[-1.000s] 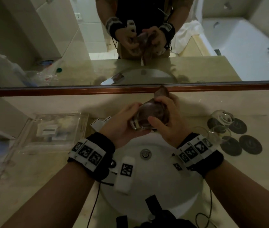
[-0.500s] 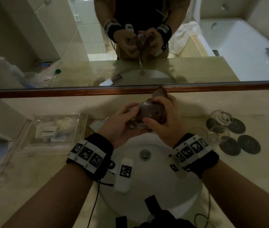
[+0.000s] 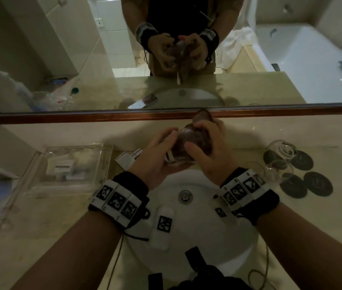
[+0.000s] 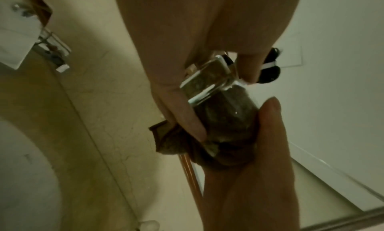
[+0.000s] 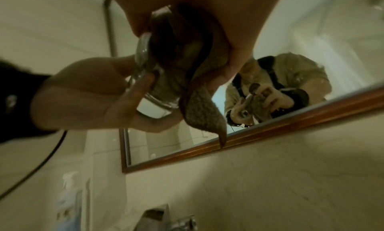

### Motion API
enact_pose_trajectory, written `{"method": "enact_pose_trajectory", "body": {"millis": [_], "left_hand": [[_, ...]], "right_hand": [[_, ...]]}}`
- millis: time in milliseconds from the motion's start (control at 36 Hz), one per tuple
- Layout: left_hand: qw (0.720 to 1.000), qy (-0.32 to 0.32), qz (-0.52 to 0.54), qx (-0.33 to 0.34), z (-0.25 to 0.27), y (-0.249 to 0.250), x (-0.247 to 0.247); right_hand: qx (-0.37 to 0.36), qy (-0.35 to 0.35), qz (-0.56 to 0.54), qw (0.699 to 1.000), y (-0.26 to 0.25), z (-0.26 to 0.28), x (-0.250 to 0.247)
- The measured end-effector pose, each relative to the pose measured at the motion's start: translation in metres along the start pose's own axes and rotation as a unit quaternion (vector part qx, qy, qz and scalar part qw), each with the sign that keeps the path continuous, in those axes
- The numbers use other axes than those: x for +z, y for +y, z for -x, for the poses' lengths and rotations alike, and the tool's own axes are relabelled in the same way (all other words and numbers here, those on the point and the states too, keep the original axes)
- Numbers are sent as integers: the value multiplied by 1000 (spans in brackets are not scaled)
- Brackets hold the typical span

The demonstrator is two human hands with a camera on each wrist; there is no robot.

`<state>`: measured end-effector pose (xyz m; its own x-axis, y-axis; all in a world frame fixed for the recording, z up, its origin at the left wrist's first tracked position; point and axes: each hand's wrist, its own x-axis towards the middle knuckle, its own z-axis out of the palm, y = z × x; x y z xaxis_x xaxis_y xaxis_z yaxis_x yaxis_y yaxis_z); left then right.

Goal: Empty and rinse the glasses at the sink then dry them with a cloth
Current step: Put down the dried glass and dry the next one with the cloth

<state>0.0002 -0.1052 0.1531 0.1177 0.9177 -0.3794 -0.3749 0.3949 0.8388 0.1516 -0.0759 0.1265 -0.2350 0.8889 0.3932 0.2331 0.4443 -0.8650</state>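
Note:
Above the white sink [image 3: 197, 233] I hold a clear glass [image 3: 178, 155] lying on its side, its thick base toward my left hand [image 3: 155, 155], which grips that base. A brown cloth [image 3: 197, 139] is stuffed into the glass, and my right hand [image 3: 205, 151] is wrapped round cloth and glass. In the left wrist view my fingers [image 4: 187, 116] curl on the glass [image 4: 207, 80] with the cloth [image 4: 172, 140] bunched at its mouth. The right wrist view has the cloth [image 5: 199, 106] hanging out past the glass [image 5: 153, 103].
Two more glasses [image 3: 281, 151] stand at the right on dark round coasters [image 3: 316, 183]. A clear plastic tray [image 3: 67, 166] with small packets sits to the left. The tap [image 3: 128, 158] is behind my left hand. A wood-framed mirror [image 3: 103, 117] runs along the wall.
Both hands stay over the sink with the glass and cloth. The glass has turned slightly in my grip, and my left fingers have shifted on its base.

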Motion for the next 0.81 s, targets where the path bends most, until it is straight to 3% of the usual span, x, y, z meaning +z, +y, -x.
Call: {"method": "enact_pose_trajectory", "body": {"millis": [83, 194, 278, 333, 361, 389, 444, 528, 611, 722, 806], "left_hand": [[1000, 1, -5, -10, -2, 0, -1], [994, 28, -71, 73, 1, -3, 1], [940, 43, -264, 211, 2, -7, -3], [906, 36, -339, 253, 3, -9, -6], [902, 34, -347, 256, 3, -10, -6], [905, 31, -342, 250, 4, -10, -7], [938, 29, -277, 204, 4, -8, -7], [995, 22, -64, 70, 8, -1, -4], [1000, 13, -12, 9, 8, 3, -4], [998, 17, -35, 49, 12, 3, -1], [970, 38, -173, 167, 12, -4, -2]], "right_hand": [[-9, 2, 26, 1000, 3, 5, -1], [31, 11, -21, 999, 6, 7, 1], [112, -13, -62, 992, 6, 7, 4], [144, -30, -101, 984, 7, 8, 5], [151, -31, -110, 982, 7, 8, 6], [151, -27, -114, 981, 6, 9, 6], [137, -9, -97, 986, 4, 9, 6], [77, 10, -47, 996, -1, 10, 6], [4, 12, 8, 1000, -2, 13, 5], [6, 1, -4, 1000, 1, 12, 3], [91, -37, -81, 992, -2, 5, 3]]}}
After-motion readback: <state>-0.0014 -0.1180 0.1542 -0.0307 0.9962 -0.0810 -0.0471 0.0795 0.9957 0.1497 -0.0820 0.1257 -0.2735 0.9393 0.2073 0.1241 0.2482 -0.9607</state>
